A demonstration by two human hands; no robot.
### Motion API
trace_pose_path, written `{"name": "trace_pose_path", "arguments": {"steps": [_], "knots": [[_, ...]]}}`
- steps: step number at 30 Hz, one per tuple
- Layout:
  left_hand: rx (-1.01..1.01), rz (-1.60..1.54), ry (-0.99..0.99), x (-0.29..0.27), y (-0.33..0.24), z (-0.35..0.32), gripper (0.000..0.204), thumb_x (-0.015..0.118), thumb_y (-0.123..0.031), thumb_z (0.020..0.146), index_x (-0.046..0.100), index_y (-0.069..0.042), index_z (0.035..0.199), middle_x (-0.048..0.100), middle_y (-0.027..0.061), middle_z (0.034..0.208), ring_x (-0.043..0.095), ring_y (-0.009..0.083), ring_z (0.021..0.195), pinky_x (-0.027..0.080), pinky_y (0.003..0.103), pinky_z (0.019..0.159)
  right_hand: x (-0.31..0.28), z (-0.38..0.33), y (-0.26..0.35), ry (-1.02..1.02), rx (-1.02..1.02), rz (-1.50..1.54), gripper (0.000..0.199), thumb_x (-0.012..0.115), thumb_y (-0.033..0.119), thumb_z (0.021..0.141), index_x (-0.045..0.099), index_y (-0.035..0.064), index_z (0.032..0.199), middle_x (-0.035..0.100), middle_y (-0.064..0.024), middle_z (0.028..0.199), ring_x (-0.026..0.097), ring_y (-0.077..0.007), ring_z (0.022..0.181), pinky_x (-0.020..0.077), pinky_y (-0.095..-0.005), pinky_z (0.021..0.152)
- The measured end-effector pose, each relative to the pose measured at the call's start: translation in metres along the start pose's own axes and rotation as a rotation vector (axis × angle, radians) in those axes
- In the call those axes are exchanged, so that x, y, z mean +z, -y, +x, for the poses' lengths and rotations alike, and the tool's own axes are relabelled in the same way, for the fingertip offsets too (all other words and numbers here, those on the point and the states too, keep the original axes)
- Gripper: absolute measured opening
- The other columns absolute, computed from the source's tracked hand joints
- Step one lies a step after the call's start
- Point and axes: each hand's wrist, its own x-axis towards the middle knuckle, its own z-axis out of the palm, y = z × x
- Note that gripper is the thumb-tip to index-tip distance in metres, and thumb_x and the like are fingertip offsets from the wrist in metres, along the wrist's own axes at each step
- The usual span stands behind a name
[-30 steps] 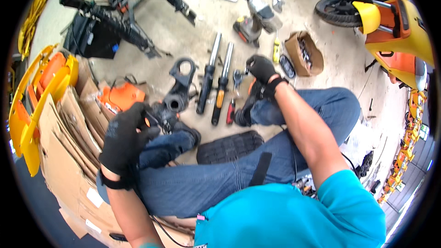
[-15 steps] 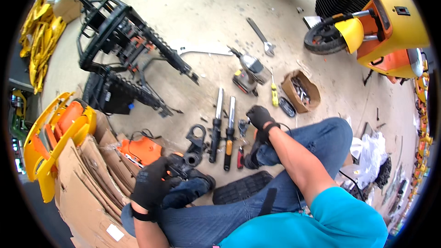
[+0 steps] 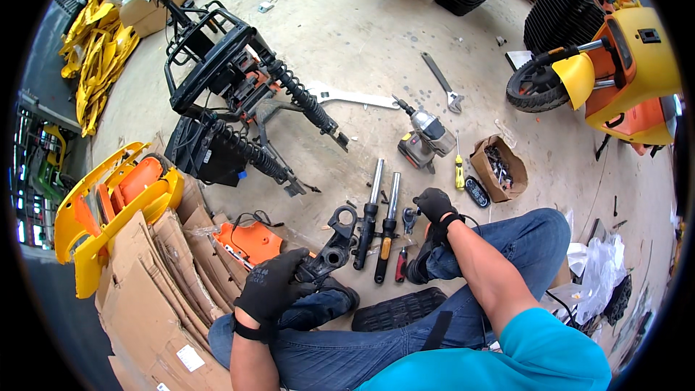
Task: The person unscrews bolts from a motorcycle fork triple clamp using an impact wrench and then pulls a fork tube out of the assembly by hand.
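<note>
the work surface is a stained grey concrete floor; a black tubular metal frame with coil springs is ahead-left, and a yellow-and-orange scooter is far right. the black-gloved left hand has its fingers partly curled at the near end of a black metal bracket with a round ring; whether they grip it cannot be told. the black-gloved right hand has its fingers curled at a small silver-and-black hand tool; grip cannot be told. two black-and-silver cylindrical tubes lie between the hands. a white rectangular label on the brown cardboard sheets is illegible.
</note>
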Motion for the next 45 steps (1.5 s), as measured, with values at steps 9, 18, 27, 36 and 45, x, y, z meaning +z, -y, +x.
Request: {"name": "trace_pose_path", "arguments": {"steps": [9,18,27,36,45], "knots": [[-0.016,0.013,0.061,-0.006,-0.011,0.002,0.045,0.078,-0.014,0.073,0.065,-0.010,0.116,0.069,0.0157,0.093,0.067,0.0344,0.086,0.052,0.041,0.075,-0.005,-0.004,0.005,-0.027,0.043,0.020,0.031,0.075,0.037,0.078,0.069,0.0072,0.083,0.070,-0.0150,0.083,0.066,-0.0340,0.083,0.0503,-0.0434,0.074],[0.001,0.021,0.038,-0.002,-0.006,0.000,0.042,0.077,-0.014,0.074,0.065,-0.010,0.114,0.068,0.0155,0.092,0.067,0.0349,0.087,0.052,0.041,0.075,-0.004,-0.001,0.005,-0.024,0.037,0.043,0.032,0.076,0.037,0.078,0.069,0.0066,0.083,0.070,-0.0148,0.082,0.066,-0.0330,0.080,0.0505,-0.0423,0.072],[-0.001,0.055,0.070,-0.001,-0.005,0.000,0.052,0.080,-0.011,0.073,0.064,-0.007,0.122,0.068,0.0143,0.096,0.066,0.0284,0.089,0.052,0.036,0.078,-0.007,-0.005,0.007,-0.009,0.051,0.084,0.031,0.077,0.035,0.076,0.069,0.0063,0.081,0.070,-0.0138,0.080,0.067,-0.0307,0.078,0.0506,-0.0408,0.071],[0.074,0.015,-0.022,0.004,-0.002,-0.002,0.044,0.081,-0.021,0.074,0.064,-0.008,0.112,0.068,0.0138,0.092,0.067,0.0340,0.087,0.052,0.041,0.077,0.026,0.018,-0.039,-0.064,-0.155,-0.107,0.032,0.070,0.038,0.083,0.068,0.0063,0.085,0.069,-0.0199,0.090,0.066,-0.0366,0.090,0.0513,-0.0467,0.079],[-0.049,-0.093,0.101,0.001,-0.009,0.005,0.040,0.076,-0.006,0.072,0.065,-0.004,0.111,0.068,0.0157,0.092,0.067,0.0306,0.084,0.052,0.037,0.075,0.004,0.014,-0.009,-0.026,0.040,0.143,0.025,0.058,0.025,0.086,0.070,0.0038,0.085,0.069,-0.0220,0.088,0.066,-0.0391,0.085,0.0507,-0.0474,0.076]]}}
